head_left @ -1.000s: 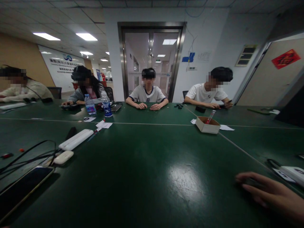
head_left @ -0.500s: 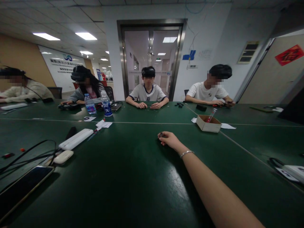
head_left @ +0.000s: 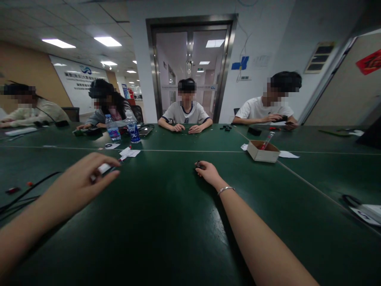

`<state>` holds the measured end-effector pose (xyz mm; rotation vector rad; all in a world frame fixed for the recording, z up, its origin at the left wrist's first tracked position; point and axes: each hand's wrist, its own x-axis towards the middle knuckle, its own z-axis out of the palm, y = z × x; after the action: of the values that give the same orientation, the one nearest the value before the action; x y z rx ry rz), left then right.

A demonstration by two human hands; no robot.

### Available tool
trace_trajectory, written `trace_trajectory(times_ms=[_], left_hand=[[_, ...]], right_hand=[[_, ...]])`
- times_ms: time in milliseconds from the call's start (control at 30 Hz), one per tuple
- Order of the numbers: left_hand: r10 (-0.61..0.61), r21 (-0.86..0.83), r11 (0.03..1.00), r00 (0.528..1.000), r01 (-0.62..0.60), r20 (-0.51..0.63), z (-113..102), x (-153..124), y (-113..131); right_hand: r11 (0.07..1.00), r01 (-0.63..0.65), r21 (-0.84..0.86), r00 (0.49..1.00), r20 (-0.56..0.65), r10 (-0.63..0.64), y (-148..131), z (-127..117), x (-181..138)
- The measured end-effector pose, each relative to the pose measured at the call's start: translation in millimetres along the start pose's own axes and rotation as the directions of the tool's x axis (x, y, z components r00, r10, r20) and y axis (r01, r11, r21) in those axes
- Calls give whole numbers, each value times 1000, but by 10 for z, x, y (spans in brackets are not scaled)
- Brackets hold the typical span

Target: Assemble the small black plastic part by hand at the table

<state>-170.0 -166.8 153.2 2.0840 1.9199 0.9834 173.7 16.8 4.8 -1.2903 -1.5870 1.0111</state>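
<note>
My right hand (head_left: 207, 171) rests low over the green table (head_left: 154, 214), its fingers closed around a small, dark, metallic-looking piece (head_left: 198, 163). Only the top of that piece shows, so its kind is unclear. On the left, my left hand (head_left: 86, 178) is raised above the table. Its thumb and fingers are curved and apart, with nothing held between them. Part of a long white device (head_left: 104, 168) shows through the gap between thumb and fingers. My left hand and forearm cover the rest of that device.
Beyond my right hand stands a small open box (head_left: 263, 153) with a red-tipped clear tube (head_left: 267, 142). Two bottles (head_left: 133, 131) and paper slips (head_left: 131, 153) lie farther left. Black cables (head_left: 29, 186) run at the left edge. Several people sit across the table.
My left hand has come into view from the left and now covers the white device and phone. My right hand has shifted slightly left, still around the small piece.
</note>
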Motion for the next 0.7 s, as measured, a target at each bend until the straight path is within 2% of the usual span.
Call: trace_trajectory(times_ms=[67,133,233,333,433,533,700], left_hand=[[107,-49,994,985,-101,138,386,308,246],[192,-192,971,946,-144,260,919,631,497],[241,-267,951,916,-156,321,1738,971,749],[235,-327,935,933,-140,272,2311,1081,808],[265,-401,896,954,-190,141,2585,1061,745],[258,-468,859,965,-209,43,2671,1027,640],[157,-616,783,986,-91,53,2674,1028,527]], right_hand=[[1000,19,-23,1000,9,-19,-14,2,-16],[998,41,-49,999,17,-40,-26,1,-30],[992,71,-101,997,30,-68,-33,-1,-35],[977,99,-188,995,20,-97,-24,0,-17],[949,155,-276,987,-8,-163,-7,2,14],[940,176,-294,982,-19,-190,6,7,42],[959,146,-244,987,-27,-157,21,10,43]])
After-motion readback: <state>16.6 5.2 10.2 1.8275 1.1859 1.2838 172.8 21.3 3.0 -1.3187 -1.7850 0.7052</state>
